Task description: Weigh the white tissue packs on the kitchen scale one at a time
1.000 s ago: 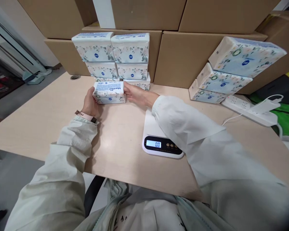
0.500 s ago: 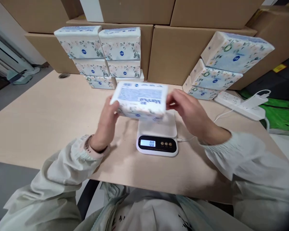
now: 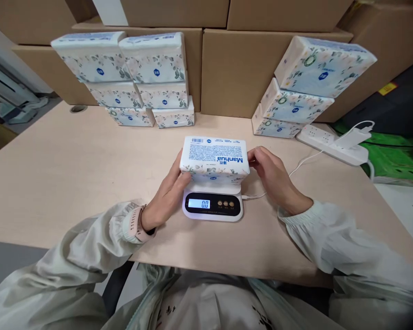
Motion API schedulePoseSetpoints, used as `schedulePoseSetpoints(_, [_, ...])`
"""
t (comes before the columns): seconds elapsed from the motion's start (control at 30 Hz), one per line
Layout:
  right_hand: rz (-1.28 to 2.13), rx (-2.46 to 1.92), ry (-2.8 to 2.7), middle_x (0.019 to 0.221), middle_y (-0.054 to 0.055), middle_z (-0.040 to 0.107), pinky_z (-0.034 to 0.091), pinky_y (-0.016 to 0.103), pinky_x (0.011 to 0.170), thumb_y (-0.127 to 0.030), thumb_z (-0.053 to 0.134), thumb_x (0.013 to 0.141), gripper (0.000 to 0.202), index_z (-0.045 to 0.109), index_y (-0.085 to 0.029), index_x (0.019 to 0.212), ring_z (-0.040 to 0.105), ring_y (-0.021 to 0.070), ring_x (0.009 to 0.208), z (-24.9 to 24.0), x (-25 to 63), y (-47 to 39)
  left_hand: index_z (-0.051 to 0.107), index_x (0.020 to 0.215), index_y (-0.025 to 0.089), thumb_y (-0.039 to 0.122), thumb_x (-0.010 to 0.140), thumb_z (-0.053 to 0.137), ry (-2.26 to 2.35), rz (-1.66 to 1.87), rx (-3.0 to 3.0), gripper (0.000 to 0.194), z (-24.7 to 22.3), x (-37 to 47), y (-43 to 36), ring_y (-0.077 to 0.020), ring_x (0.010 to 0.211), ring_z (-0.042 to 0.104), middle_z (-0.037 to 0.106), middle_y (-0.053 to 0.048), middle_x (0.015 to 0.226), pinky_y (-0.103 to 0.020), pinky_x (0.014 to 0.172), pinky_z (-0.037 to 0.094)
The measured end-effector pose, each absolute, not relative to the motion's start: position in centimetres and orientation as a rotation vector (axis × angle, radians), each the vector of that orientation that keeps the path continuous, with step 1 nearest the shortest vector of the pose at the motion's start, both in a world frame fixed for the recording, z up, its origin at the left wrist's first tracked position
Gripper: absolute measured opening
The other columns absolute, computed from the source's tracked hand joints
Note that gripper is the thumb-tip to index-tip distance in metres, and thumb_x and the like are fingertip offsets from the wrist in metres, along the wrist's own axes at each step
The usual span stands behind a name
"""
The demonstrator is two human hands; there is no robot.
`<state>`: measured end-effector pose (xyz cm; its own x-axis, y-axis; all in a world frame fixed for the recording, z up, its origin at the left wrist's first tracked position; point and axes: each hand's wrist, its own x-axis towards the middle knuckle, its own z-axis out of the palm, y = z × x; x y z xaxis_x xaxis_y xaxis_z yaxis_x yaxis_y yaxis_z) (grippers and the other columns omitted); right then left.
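A floral pack of tissues (image 3: 214,156) with blue print is between my two hands, right over the plate of a white digital scale (image 3: 213,208). The scale's lit display reads 0.0; whether the pack touches the plate I cannot tell. My left hand (image 3: 170,192) grips the pack's left end, thumb on the front face. At the opposite end my right hand (image 3: 271,176) has its bent fingers against the pack's side; some of those fingertips are hidden.
Stacked tissue packs (image 3: 156,68) stand at the back left, and another stack (image 3: 296,107) at the back right. Cardboard boxes (image 3: 234,73) form a wall behind. A white power strip (image 3: 330,144) lies on the right, its cable (image 3: 304,160) running towards the scale.
The pack of tissues has come down and levelled over the scale, held between both hands. The whole view has shifted slightly. The display still shows 0.0.
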<state>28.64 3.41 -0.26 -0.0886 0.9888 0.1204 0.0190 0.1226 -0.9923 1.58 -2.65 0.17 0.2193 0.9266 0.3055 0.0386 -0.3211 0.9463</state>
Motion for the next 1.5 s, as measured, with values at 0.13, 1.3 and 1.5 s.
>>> schedulePoseSetpoints(0.13, [0.865, -1.037, -1.326, 0.085, 0.001, 0.066, 0.046, 0.033, 0.085, -0.049, 0.055, 0.108, 0.040, 0.072, -0.024, 0.083, 0.060, 0.0171, 0.086, -2.3, 30.0, 1.7, 0.054, 0.162, 0.036, 0.061, 0.107, 0.055, 1.096, 1.419, 1.418, 0.061, -1.7, 0.4, -2.4, -0.0340, 0.166, 0.035, 0.044, -0.003, 0.174, -0.058, 0.137, 0.033])
schedulePoseSetpoints(1.3, [0.449, -0.903, -1.490, 0.100, 0.009, 0.074, 0.055, 0.049, 0.085, -0.052, 0.037, 0.111, 0.048, 0.078, -0.029, 0.103, 0.070, 0.0283, 0.097, -5.3, 30.3, -0.5, 0.064, 0.145, 0.032, 0.070, 0.099, 0.057, 1.168, 1.542, 1.147, 0.060, -2.2, -0.3, -2.5, -0.0306, 0.154, 0.052, 0.057, -0.007, 0.164, -0.053, 0.128, 0.045])
schedulePoseSetpoints(1.5, [0.458, -0.910, -1.478, 0.099, 0.010, 0.074, 0.056, 0.048, 0.086, -0.054, 0.039, 0.110, 0.049, 0.078, -0.026, 0.100, 0.071, 0.0279, 0.097, -5.2, 30.2, -0.6, 0.064, 0.145, 0.031, 0.070, 0.098, 0.058, 1.179, 1.537, 1.117, 0.062, -2.3, -0.2, -2.4, -0.0318, 0.154, 0.053, 0.058, -0.008, 0.162, -0.054, 0.127, 0.046])
